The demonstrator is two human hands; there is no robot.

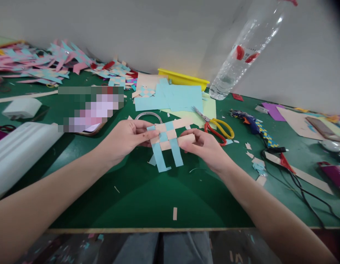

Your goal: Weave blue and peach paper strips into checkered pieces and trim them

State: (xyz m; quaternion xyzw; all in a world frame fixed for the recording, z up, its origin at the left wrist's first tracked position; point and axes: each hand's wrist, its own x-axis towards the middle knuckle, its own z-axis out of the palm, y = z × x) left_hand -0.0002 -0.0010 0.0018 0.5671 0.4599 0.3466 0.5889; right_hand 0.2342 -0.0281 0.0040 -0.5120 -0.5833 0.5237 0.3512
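A small piece of woven paper strips [163, 136], pale peach and light blue, is held up over the green table. My left hand [128, 137] pinches its left edge between thumb and fingers. At the right side, my right hand [204, 146] grips the end of a peach strip that sticks out of the weave. Two blue strip ends hang down from the lower edge. Behind the weave lies a roll of tape [148, 114], partly covered. Scissors [218, 126] with red and yellow handles lie just beyond my right hand.
Blue paper sheets [183, 97] and a yellow tray [183, 79] are at the back. A plastic bottle [241, 55] leans right of them. A phone [95, 113] and white adapter [23, 108] lie left; a woven strip piece [265, 134], cables and scraps lie right. Pink-blue strips [43, 62] pile far left.
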